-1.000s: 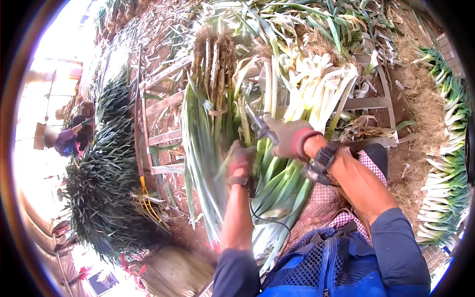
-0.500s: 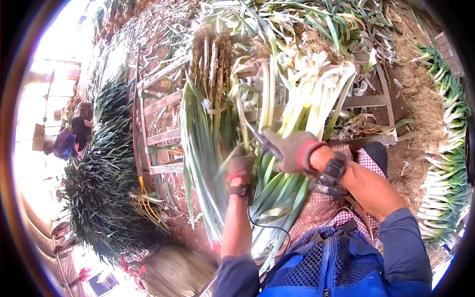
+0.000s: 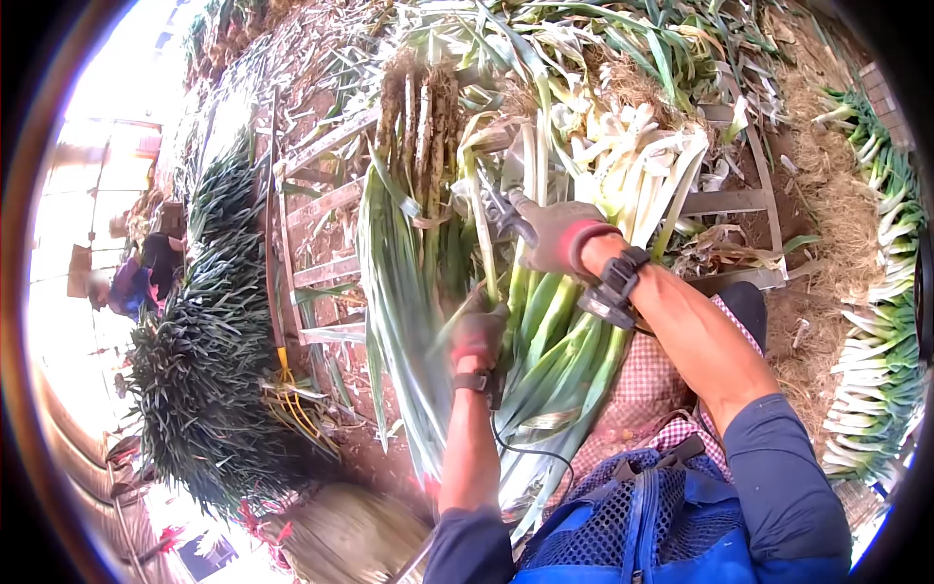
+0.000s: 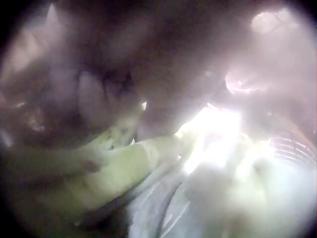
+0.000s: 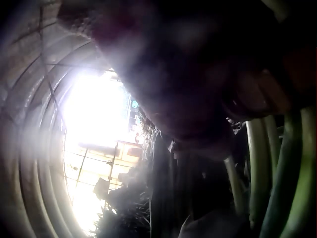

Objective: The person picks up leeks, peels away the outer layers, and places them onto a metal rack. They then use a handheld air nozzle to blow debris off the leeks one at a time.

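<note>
In the head view my gloved left hand point(image 3: 477, 329) grips a leek point(image 3: 484, 234) around its green part, its pale shank pointing away from me. My gloved right hand point(image 3: 566, 236) holds a dark hand tool point(image 3: 503, 209) with a narrow tip, close beside that shank. Exactly what kind of tool it is, I cannot tell. Unpeeled leeks point(image 3: 399, 224) with brown, dirty shanks lie left of my left hand. White, clean leeks point(image 3: 642, 175) lie fanned out past my right hand. Both wrist views are dark or hazy; pale green stalks point(image 4: 119, 173) show under the left hand.
A wooden slatted frame point(image 3: 326, 204) lies under the leeks, among leaf scraps. A long heap of dark green leaves point(image 3: 209, 360) stands at left, and a row of leeks point(image 3: 871, 389) at right. Another person point(image 3: 131, 282) is at far left. A black cable point(image 3: 530, 450) runs from my left wrist.
My right hand dips slightly towards me, then moves away up along the shank with the tool. The left hand stays nearly in place on the leek.
</note>
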`<state>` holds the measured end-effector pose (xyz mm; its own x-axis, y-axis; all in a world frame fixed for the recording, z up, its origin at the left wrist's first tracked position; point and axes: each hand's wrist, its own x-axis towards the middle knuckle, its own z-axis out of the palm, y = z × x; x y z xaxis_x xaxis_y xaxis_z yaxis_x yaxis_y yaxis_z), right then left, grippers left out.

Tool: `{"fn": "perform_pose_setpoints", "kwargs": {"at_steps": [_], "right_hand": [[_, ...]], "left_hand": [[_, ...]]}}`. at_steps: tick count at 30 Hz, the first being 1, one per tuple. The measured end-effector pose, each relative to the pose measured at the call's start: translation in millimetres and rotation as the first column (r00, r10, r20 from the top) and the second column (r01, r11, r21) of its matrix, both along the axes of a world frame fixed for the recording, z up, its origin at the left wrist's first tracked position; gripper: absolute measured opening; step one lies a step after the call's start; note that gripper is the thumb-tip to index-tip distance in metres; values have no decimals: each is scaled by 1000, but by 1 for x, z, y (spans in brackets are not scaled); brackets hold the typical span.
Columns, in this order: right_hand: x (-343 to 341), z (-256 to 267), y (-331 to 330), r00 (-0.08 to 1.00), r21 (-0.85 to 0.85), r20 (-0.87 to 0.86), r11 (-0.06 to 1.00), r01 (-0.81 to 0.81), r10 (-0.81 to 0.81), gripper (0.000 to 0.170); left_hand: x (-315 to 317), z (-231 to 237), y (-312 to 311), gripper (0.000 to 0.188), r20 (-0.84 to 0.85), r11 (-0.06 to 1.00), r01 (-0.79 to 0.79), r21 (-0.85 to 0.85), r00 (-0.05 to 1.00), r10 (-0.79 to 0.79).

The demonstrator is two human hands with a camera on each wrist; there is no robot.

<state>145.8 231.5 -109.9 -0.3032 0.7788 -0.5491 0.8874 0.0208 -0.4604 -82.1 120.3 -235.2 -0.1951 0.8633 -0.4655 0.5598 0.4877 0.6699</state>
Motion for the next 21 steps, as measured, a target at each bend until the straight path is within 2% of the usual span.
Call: {"fn": "perform_pose_setpoints", "kwargs": {"at_steps": [2,4,6,7,8,9,10,11,14,17,20,21], "right_hand": [[2,-1,-6,999,-55,29,998,-39,40,98],[3,10,-20,996,-69,-10,994,-87,86,98],[4,12,-28,996,-44,-6,995,-84,84,99],[5,7,-30,999,-13,15,999,-34,34,101],[6,1,-32,999,19,34,1000,15,-15,102],[12,23,-37,1000,-16,6,1000,7,-7,98],[12,23,-41,1000,-16,6,1000,3,-3,98],[13,23,-46,1000,-41,-1,999,6,-6,100],[13,23,-51,999,-56,32,998,33,-31,105],[12,22,-63,999,-75,-52,997,-17,13,110],[13,23,-67,1000,-39,-9,999,-13,12,110],[15,29,-69,997,-97,-55,994,-57,52,111]], "left_hand": [[-5,-4,-2,23,27,1000,23,-6,999,-22],[-13,-8,-4,23,54,999,38,-9,998,-38],[-27,-16,-6,22,-16,987,158,-35,987,-158],[-36,-23,-6,21,-133,977,185,-106,971,-199],[-45,-31,-9,21,-132,977,186,-102,971,-198],[-48,-23,-10,21,-121,968,225,-106,964,-238],[-47,-11,-12,21,-110,959,262,-112,955,-274],[-45,0,-13,21,-129,948,258,-186,950,-284],[-41,13,-15,19,-92,938,269,-218,951,-294],[-38,17,-23,18,-86,946,311,-97,944,-319],[-36,8,-29,19,-88,928,348,-131,928,-361],[-22,35,-30,18,-161,922,349,-169,913,-375]]}}
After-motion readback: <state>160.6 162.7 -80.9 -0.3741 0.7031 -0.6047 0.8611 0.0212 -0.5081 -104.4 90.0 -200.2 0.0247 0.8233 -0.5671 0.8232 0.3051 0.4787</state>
